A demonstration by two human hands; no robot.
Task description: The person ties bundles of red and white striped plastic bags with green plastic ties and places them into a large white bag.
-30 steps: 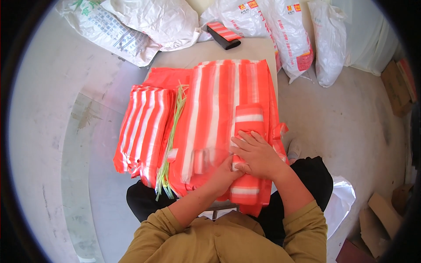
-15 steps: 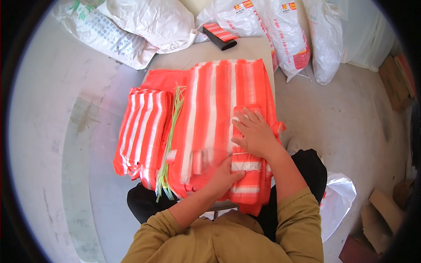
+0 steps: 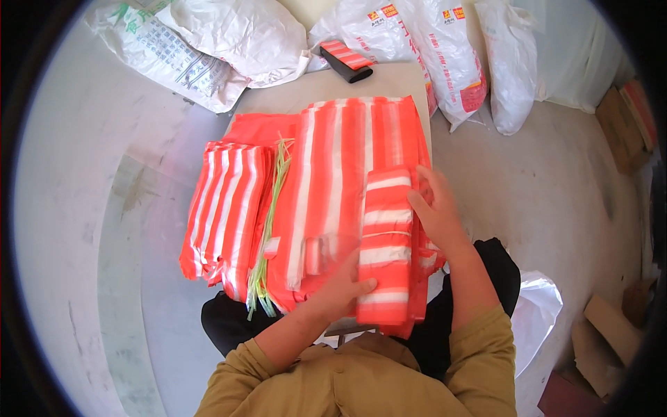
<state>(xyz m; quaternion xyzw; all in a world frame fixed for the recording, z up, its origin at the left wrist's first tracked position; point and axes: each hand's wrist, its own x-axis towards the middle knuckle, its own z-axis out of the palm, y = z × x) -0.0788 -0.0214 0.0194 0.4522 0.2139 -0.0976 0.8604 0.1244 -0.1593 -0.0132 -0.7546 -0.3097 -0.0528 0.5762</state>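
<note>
A long folded bundle of red-and-white striped plastic bags (image 3: 385, 243) lies lengthwise on the right side of a larger striped stack. My left hand (image 3: 337, 292) grips its lower left edge, the thumb on top and the other fingers hidden. At the upper right edge, my right hand (image 3: 438, 208) has its fingers curled round the side of the bundle. Beneath lies the wide flat stack of striped plastic bags (image 3: 330, 167). Pale green ties (image 3: 278, 181) run down the stack's left side, beside another pile of striped bags (image 3: 226, 201).
The piles rest on a beige board (image 3: 278, 96) between my knees. A black roll with a striped piece (image 3: 346, 61) lies at its far end. Stuffed white sacks (image 3: 243, 42) stand along the back. Cardboard boxes (image 3: 622, 132) are at the right, and an open white bag (image 3: 538, 313) is beside my right knee.
My right hand has slid from lying spread across the bundle to its right edge, uncovering the bundle's top. The bundle has shifted slightly left, and my left hand has moved slightly left with it.
</note>
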